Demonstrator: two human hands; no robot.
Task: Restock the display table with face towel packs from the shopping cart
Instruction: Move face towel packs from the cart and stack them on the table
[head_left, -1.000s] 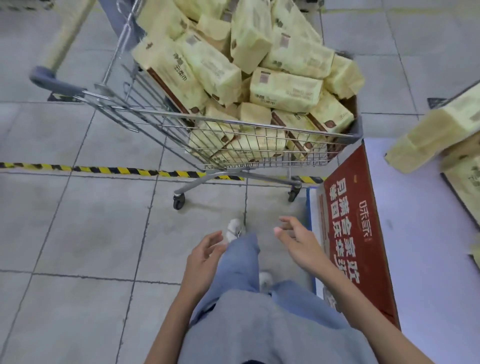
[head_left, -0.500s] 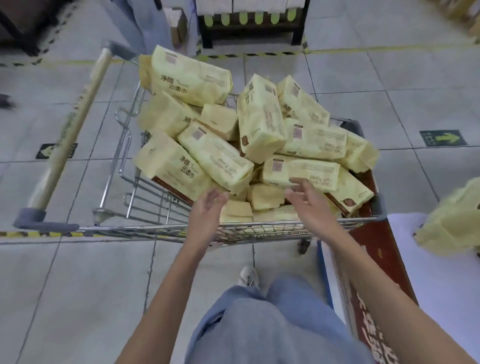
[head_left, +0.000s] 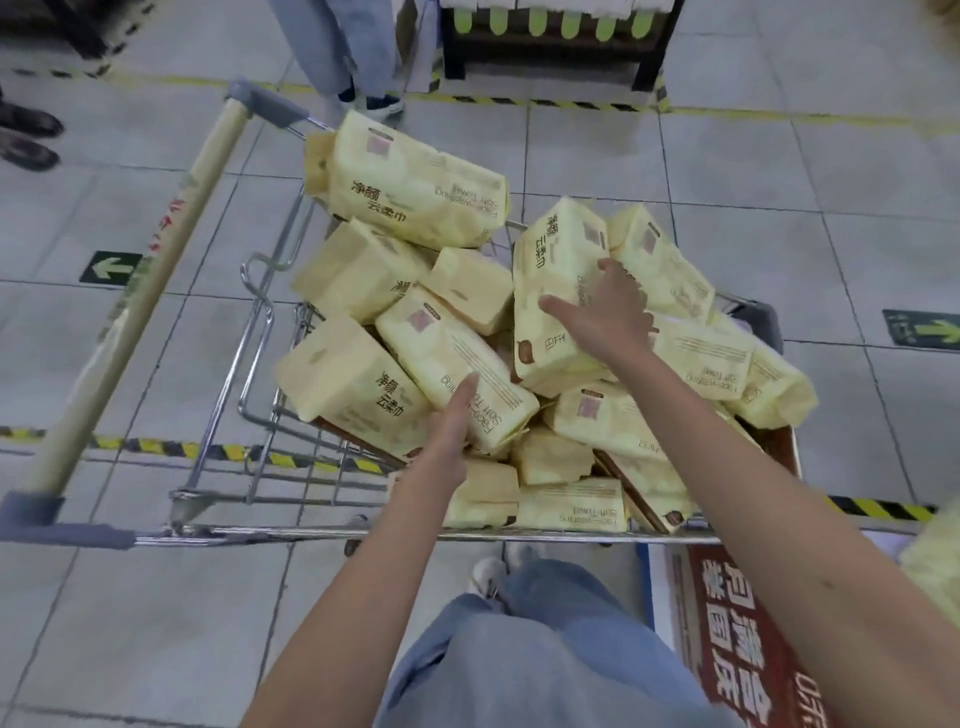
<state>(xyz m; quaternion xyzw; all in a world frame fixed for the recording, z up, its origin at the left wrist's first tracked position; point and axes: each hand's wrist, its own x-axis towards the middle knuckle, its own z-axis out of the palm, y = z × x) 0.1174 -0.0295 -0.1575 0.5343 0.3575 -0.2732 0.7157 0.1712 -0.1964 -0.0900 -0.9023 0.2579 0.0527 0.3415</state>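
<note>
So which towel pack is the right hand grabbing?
The face towel pack standing on end in the shopping cart's middle: the right hand grips its edge. The left hand only touches a lower pack.

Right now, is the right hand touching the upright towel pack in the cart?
Touching. The head view shows the right hand on the upright towel pack, thumb across its face, fingers curled round its right edge.

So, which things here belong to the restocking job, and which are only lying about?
Job: shopping cart; face towel packs; left hand, touching a slanted pack; right hand, gripping the upright pack; display table.
Lying about: another person's legs; dark shelf; green floor arrows; striped floor tape.
</note>
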